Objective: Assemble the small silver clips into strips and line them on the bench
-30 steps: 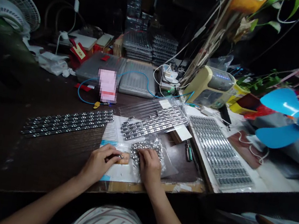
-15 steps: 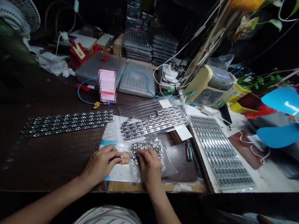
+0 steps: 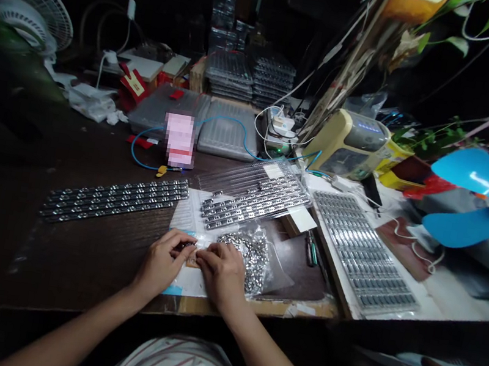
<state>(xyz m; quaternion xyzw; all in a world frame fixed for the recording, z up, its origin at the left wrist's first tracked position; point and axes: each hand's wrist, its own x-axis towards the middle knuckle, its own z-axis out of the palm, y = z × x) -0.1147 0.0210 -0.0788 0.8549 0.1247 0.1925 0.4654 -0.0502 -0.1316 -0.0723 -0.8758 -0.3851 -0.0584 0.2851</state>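
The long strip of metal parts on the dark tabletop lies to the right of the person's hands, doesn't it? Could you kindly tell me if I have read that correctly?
Not quite: in the head view, the long strip of metal parts lies to the left of the left hand and right hand, not to their right. It does lie on the dark tabletop.

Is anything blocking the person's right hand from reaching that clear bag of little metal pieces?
No, nothing visible stands between them. The right hand lies directly beside the clear bag, apparently against its edge.
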